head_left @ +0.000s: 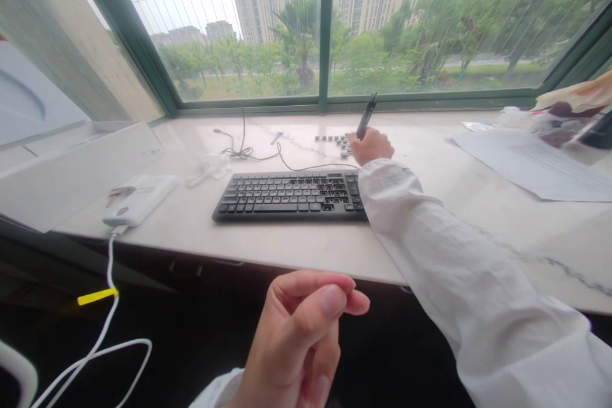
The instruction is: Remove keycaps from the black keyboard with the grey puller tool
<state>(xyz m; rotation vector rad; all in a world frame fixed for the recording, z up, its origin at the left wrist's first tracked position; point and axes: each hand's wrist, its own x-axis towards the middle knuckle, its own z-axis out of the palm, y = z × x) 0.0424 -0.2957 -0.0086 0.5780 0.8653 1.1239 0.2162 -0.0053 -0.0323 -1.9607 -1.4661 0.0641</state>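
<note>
My right hand [371, 146] is closed around a slim black pen-like tool [367, 116], its upper end pointing towards the window. The hand rests just behind the keyboard, beside several loose dark keycaps [337, 139] laid out in rows; its fingertips are partly hidden. Below it lies a black keyboard [268, 194] with bare key sockets [333, 191] on its right part, the far right end covered by my sleeve. Low in front of the counter edge, my left hand [306, 331] is closed in a pinch, thumb against the fingers. Whether anything small sits between them is hidden.
A thin cable [243, 152] runs behind the keyboard. At the left are a white box [90, 172] and a white device [138, 199] with a white cord [111, 268] hanging over the edge. Papers [535, 162] lie at the right. The window frame [325, 44] closes off the back.
</note>
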